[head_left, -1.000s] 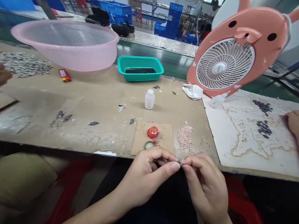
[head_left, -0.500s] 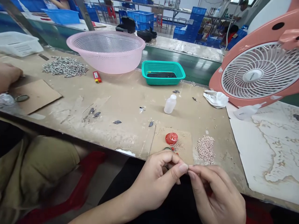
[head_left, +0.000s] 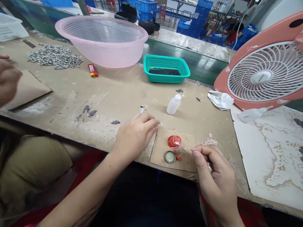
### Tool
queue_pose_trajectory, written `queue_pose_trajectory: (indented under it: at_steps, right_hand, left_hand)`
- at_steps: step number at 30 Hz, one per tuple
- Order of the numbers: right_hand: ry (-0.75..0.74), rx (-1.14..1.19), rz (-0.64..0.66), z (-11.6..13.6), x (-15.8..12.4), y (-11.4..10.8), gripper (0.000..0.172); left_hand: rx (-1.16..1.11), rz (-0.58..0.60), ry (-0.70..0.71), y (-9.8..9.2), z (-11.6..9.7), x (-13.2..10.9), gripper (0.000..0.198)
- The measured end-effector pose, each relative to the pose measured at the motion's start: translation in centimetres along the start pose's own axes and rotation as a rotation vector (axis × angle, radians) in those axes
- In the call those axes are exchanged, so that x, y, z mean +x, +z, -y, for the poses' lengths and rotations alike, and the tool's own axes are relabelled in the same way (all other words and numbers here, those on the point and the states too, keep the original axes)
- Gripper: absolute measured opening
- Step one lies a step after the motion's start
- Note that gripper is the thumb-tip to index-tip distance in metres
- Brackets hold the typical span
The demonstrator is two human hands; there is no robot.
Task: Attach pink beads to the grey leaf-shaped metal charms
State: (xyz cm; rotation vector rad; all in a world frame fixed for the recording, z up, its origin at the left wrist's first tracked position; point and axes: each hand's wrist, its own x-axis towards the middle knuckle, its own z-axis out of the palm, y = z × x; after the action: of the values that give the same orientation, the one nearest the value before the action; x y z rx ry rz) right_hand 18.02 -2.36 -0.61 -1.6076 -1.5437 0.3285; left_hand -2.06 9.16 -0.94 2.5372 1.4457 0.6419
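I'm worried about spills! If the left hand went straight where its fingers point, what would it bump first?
Probably the white plastic squeeze bottle on the workbench, just past the left hand's fingers. Depth is hard to judge, so it might pass beside it.

on our bench (head_left: 59,91), a cardboard square (head_left: 187,164) lies before us, with a bottle cap (head_left: 169,156) and a round lid (head_left: 174,142) on it. behind it stands a squeeze bottle (head_left: 173,104), then a plastic basket (head_left: 166,75). back left sits a colander (head_left: 101,44), a lighter (head_left: 93,70) just before it. a desk fan (head_left: 265,72) stands right.
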Motion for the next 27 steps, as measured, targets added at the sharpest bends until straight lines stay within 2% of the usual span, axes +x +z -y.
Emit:
queue_pose_trajectory:
  at_steps: [4, 11, 15, 21, 24, 27]
  right_hand:
    - [-0.006, -0.035, 0.083, 0.0, 1.3, 0.3, 0.011]
    - [-0.127, -0.223, 0.162, 0.4, 2.7, 0.8, 0.013]
    - [-0.205, -0.339, 0.185, 0.5, 3.0, 0.8, 0.011]
    - [-0.252, -0.434, 0.203, 0.4, 3.1, 0.9, 0.013]
    - [-0.24, -0.401, 0.213, 0.6, 3.2, 0.8, 0.013]
    - [-0.123, -0.237, 0.19, 1.0, 3.1, 0.4, 0.014]
  left_hand:
    - [0.093, 0.114, -0.008, 0.1, 1.0, 0.8, 0.019]
    - [0.017, 0.154, -0.064, -0.2, 1.7, 1.0, 0.017]
    - [0.082, 0.15, -0.099, -0.5, 1.7, 0.8, 0.019]
    - [0.159, 0.197, -0.047, -0.8, 1.3, 1.0, 0.022]
    - [0.102, 0.216, -0.075, -0.8, 1.9, 1.5, 0.02]
    - [-0.017, 0.202, -0.079, -1.0, 2.6, 1.7, 0.021]
